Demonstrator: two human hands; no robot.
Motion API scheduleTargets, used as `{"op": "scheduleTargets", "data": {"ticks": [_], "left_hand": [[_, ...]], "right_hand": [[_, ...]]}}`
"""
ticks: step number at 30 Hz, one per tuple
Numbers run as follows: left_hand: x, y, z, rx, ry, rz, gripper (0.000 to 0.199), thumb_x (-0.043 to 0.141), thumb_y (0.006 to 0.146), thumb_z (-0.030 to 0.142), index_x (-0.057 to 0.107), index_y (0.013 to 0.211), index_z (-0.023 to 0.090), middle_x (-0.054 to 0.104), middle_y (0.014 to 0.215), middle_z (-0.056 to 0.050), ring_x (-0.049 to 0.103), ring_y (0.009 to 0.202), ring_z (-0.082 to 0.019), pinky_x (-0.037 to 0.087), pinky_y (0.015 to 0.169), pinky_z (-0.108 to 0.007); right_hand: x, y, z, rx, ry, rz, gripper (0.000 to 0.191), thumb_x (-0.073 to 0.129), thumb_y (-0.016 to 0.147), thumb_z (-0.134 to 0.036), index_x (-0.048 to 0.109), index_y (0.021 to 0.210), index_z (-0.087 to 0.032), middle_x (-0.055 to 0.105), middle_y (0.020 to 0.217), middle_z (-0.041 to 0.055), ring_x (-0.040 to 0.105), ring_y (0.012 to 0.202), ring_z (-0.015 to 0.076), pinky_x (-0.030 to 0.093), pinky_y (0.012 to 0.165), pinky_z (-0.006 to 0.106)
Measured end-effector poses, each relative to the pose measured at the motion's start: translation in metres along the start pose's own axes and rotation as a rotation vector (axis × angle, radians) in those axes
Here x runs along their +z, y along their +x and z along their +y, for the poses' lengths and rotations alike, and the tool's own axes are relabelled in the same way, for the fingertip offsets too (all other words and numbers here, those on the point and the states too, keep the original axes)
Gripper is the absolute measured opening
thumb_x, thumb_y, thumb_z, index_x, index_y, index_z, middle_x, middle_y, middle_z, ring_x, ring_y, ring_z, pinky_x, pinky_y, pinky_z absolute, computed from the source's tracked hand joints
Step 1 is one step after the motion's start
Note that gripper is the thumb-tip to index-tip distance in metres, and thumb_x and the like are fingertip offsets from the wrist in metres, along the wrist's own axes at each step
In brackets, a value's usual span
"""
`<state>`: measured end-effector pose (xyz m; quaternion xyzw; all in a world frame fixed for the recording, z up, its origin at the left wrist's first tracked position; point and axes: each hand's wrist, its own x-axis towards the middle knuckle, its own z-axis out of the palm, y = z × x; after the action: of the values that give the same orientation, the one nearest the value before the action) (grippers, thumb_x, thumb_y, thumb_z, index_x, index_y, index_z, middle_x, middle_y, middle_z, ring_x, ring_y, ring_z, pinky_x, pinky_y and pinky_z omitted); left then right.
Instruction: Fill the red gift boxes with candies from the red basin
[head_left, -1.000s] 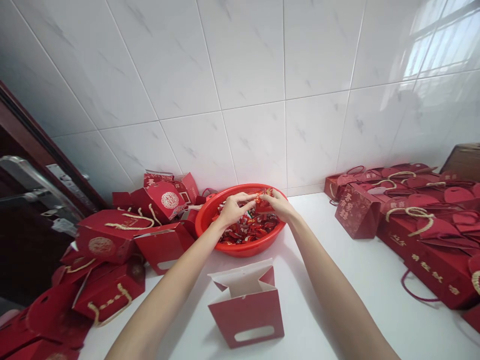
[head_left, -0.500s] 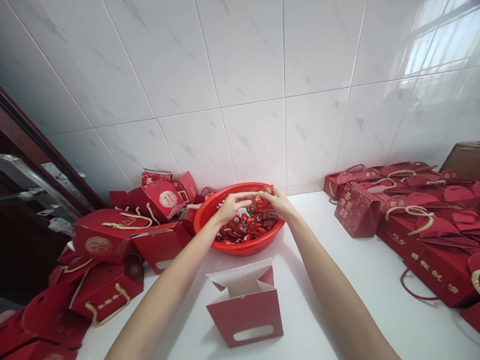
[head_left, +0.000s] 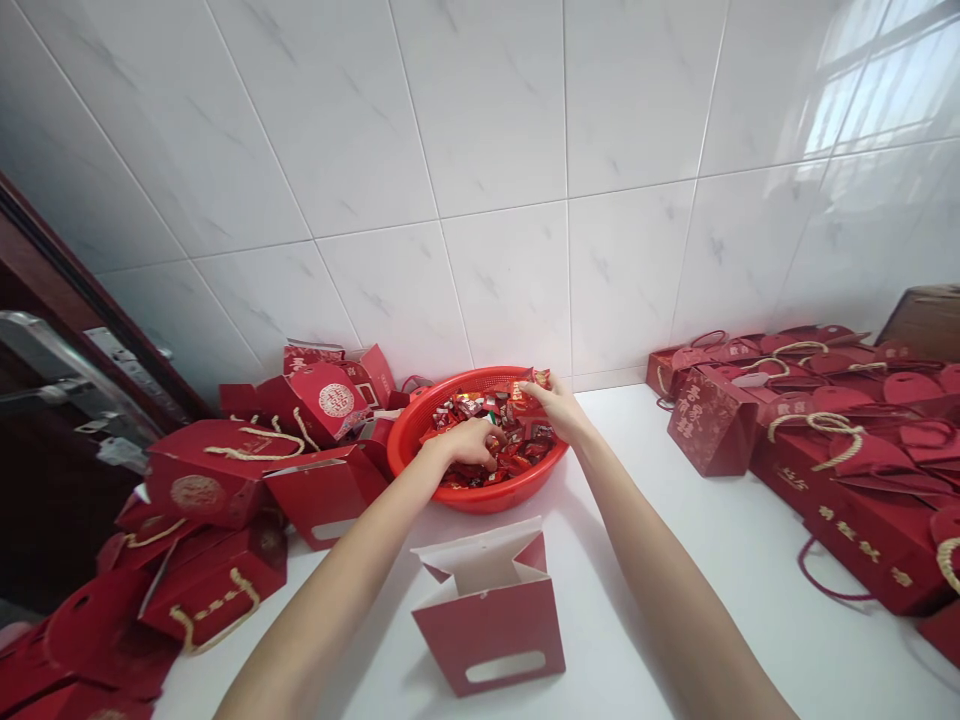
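A red plastic basket (head_left: pixel 491 497) full of red-wrapped candies (head_left: pixel 525 457) stands against the wall. Inside it, my left hand (head_left: pixel 474 442) is down on the candies with its fingers curled; what they grip, if anything, is hidden. Over the basket's right side, my right hand (head_left: pixel 555 405) is closed on red candy packets (head_left: pixel 534 383), which stick out past its fingers. Nearer to me, between my forearms, an open red box (head_left: pixel 491 625) stands upright with its top flaps apart and an oval cutout low in its front.
Red gift boxes (head_left: pixel 214 470) with rope handles are heaped at the left. Rows of closed red boxes (head_left: pixel 840 480) fill the right side of the white table (head_left: pixel 637 520). A brown carton (head_left: pixel 926 322) sits at the far right, and a tiled wall rises behind.
My left hand has moved down and slightly right into the candies, and its fingers have curled. My right hand has hardly moved and still has the packets.
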<state>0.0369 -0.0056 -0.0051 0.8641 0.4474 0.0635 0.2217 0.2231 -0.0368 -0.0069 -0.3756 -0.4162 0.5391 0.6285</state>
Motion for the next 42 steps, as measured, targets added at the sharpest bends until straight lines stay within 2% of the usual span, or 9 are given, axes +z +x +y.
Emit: {"op": "scheduleTargets", "data": {"ticks": [5,11,13,16,20,27,31,38,42], "left_hand": [[-0.002,0.003,-0.009,0.019,-0.246,-0.030,0.038,0.074,0.052,0.015,0.079,0.090,0.021,0.070,0.065,0.001,0.065,0.062,-0.019,0.047,0.057,-0.025],[-0.011,0.003,-0.012,0.082,-0.523,0.244,0.028,0.081,0.058,0.023,0.078,0.086,0.018,0.076,0.083,-0.005,0.068,0.075,-0.021,0.054,0.073,-0.034],[-0.013,0.002,-0.010,0.091,-0.599,0.298,0.033,0.084,0.059,0.029,0.078,0.089,0.017,0.077,0.093,-0.009,0.069,0.084,-0.023,0.054,0.081,-0.038],[-0.013,0.001,-0.010,0.061,-0.665,0.330,0.040,0.087,0.056,0.034,0.077,0.089,0.016,0.078,0.090,-0.009,0.070,0.084,-0.024,0.053,0.083,-0.040],[-0.012,0.001,-0.012,0.043,-0.681,0.358,0.038,0.087,0.055,0.037,0.077,0.085,0.015,0.077,0.085,-0.008,0.070,0.079,-0.023,0.053,0.081,-0.038],[-0.014,0.005,-0.014,0.074,-0.567,0.403,0.025,0.078,0.067,0.034,0.078,0.086,0.018,0.078,0.097,-0.008,0.069,0.094,-0.025,0.051,0.088,-0.037],[-0.012,0.007,-0.017,0.038,-0.573,0.446,0.021,0.074,0.071,0.032,0.076,0.086,0.017,0.078,0.092,-0.007,0.069,0.088,-0.023,0.051,0.084,-0.035],[-0.014,0.008,-0.014,-0.006,-0.530,0.585,0.014,0.063,0.070,0.014,0.075,0.077,0.017,0.077,0.090,-0.007,0.070,0.089,-0.022,0.053,0.084,-0.034],[-0.012,0.006,-0.009,-0.024,-0.553,0.471,0.019,0.059,0.071,0.012,0.076,0.078,0.017,0.076,0.079,-0.006,0.070,0.076,-0.021,0.057,0.076,-0.035]], "right_hand": [[0.002,-0.001,-0.002,0.012,-0.004,0.015,0.024,0.071,0.071,-0.028,0.057,0.090,-0.021,0.069,0.076,-0.0023,0.067,0.067,0.0148,0.057,0.058,0.026],[0.003,-0.004,-0.006,0.042,-0.023,0.012,0.021,0.070,0.074,-0.028,0.059,0.091,-0.022,0.070,0.080,-0.0016,0.068,0.069,0.0156,0.057,0.056,0.026],[0.003,-0.004,-0.006,0.040,-0.015,0.009,0.021,0.070,0.074,-0.028,0.059,0.091,-0.023,0.070,0.081,-0.0015,0.068,0.071,0.0158,0.058,0.057,0.026],[0.003,-0.005,-0.007,0.046,-0.022,0.014,0.022,0.070,0.074,-0.028,0.058,0.092,-0.023,0.070,0.081,-0.0016,0.068,0.070,0.0163,0.057,0.054,0.026],[0.004,-0.006,-0.010,0.066,-0.053,0.008,0.021,0.069,0.075,-0.028,0.059,0.094,-0.023,0.069,0.082,-0.0021,0.067,0.064,0.0149,0.055,0.049,0.024],[0.003,-0.007,-0.009,0.051,-0.036,-0.017,0.024,0.071,0.074,-0.029,0.058,0.094,-0.023,0.071,0.083,-0.0012,0.068,0.064,0.0155,0.055,0.050,0.025],[0.003,-0.007,-0.010,0.057,-0.035,-0.009,0.024,0.072,0.074,-0.029,0.059,0.093,-0.023,0.071,0.084,-0.0009,0.068,0.065,0.0151,0.057,0.053,0.026],[0.003,-0.007,-0.010,0.061,-0.043,-0.010,0.024,0.073,0.074,-0.028,0.059,0.093,-0.023,0.072,0.084,-0.0005,0.069,0.067,0.0154,0.057,0.054,0.025],[0.002,-0.006,-0.009,0.032,-0.036,-0.045,0.027,0.074,0.073,-0.029,0.059,0.094,-0.022,0.072,0.085,0.0002,0.069,0.068,0.0151,0.057,0.059,0.026]]}}
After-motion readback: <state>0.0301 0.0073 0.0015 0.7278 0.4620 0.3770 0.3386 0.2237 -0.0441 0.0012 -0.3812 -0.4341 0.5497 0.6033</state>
